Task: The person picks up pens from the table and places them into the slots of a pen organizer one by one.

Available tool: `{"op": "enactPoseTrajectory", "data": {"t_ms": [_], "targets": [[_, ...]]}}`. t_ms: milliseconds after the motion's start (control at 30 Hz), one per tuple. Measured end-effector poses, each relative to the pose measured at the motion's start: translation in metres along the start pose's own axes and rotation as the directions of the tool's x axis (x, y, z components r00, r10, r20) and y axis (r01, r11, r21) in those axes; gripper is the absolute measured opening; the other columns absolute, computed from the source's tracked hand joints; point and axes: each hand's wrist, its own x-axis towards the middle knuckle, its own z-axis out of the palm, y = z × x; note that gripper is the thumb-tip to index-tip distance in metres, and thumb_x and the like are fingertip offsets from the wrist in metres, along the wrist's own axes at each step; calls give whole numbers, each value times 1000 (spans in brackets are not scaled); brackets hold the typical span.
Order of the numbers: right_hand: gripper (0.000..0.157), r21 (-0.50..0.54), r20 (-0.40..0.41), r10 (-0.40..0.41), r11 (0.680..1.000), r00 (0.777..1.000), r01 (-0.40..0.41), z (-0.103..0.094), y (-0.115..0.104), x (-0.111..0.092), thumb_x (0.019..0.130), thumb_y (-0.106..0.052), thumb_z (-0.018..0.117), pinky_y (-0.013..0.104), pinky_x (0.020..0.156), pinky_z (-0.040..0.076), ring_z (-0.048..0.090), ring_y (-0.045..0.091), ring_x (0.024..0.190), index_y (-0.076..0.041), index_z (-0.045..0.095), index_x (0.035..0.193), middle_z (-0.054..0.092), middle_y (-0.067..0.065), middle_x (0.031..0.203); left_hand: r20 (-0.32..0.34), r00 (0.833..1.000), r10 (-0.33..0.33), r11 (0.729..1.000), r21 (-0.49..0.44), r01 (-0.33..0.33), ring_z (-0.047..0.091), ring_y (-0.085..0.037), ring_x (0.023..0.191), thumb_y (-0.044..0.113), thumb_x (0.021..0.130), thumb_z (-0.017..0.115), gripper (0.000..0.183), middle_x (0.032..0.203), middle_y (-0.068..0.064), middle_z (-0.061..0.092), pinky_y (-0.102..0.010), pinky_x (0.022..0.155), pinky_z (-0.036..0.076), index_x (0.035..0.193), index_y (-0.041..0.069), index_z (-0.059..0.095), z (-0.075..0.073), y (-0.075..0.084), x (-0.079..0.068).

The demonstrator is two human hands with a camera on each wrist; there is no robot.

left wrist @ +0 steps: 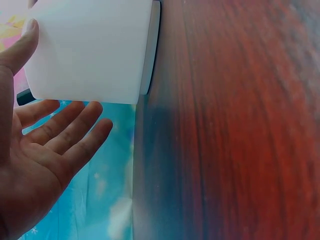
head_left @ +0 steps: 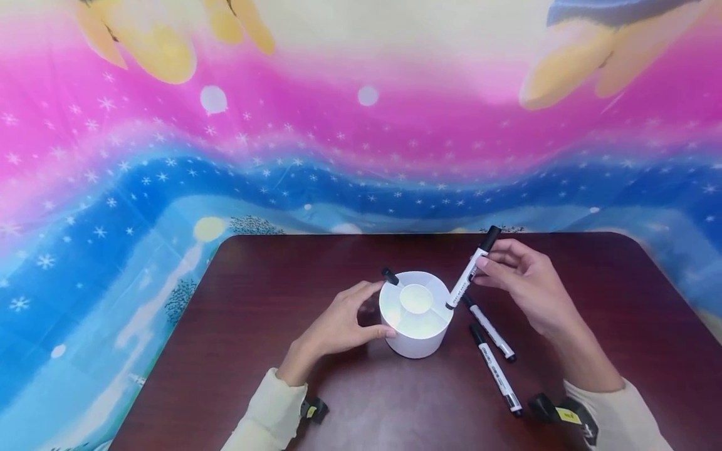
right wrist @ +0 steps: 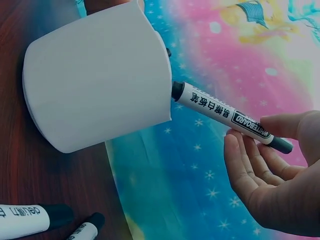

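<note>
- Step in hand, as judged: fitting the held marker [head_left: 465,279] into the white holder [head_left: 414,346]; its lower end is at the rim, near the holder's 3 o'clock. Whether it touches the rim or has passed inside cannot be told.
- Next move, as judged: steepening the marker over the compartment on that side, then lowering and releasing it while the holder is kept steady.
- Orientation: the long axis slants from 7 o'clock (lower end) to 1 o'clock (upper end) in the head view; the longer black cap points up and away from the holder, the short black end toward it.
- Right hand [head_left: 524,275]: at the marker's 3 o'clock side, pinching the barrel between thumb and fingers, narrowly spaced.
- Left hand [head_left: 338,321]: at the holder's 9 o'clock, spread wide, thumb and fingers lightly holding its wall.
- Stowed marker [head_left: 390,276]: its dark end leans past the rim at 10 o'clock.
- Far loose marker [head_left: 489,330] and near loose marker [head_left: 497,372]: on the table [head_left: 271,269] toward 4 o'clock from the holder, both axes roughly 11 to 5 o'clock, capped ends toward 11.
</note>
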Motion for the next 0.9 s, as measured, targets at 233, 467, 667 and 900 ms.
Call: {"op": "enactPoseTrajectory", "data": {"t_ms": [233,467,667,900], "targets": [[20,-26,-7,-7,1000,1000,7,2,1,3,102,-5,71,29,82,66,80,11,88,-1,65,122,77,-1,102,-1,1000,-3,1000,-12,3,65,-14,125,49,86,90,87,143,5,64,-41,106,59,159,22,52,-1,-1,1],[19,-28,2,-6,1000,1000,6,4,2,4,103,-5,71,31,83,67,79,11,87,-1,65,120,76,-1,100,-1,1000,-6,1000,0,6,65,-13,125,49,86,90,87,141,6,65,-41,107,59,160,24,51,0,-2,1],[18,-65,-1,3,998,1000,-3,6,3,4,103,-6,71,29,83,66,79,9,87,0,65,119,75,-2,100,0,1000,-11,1000,-2,11,64,-12,127,48,86,90,86,142,7,65,-40,108,59,160,26,51,0,-1,0],[19,-116,-8,15,993,1000,-15,7,5,1,103,-8,72,28,83,66,79,9,88,0,65,119,75,-3,100,-1,1000,-8,1000,4,8,63,-11,127,48,85,91,87,142,7,65,-38,108,58,160,27,51,2,-1,0]]}}
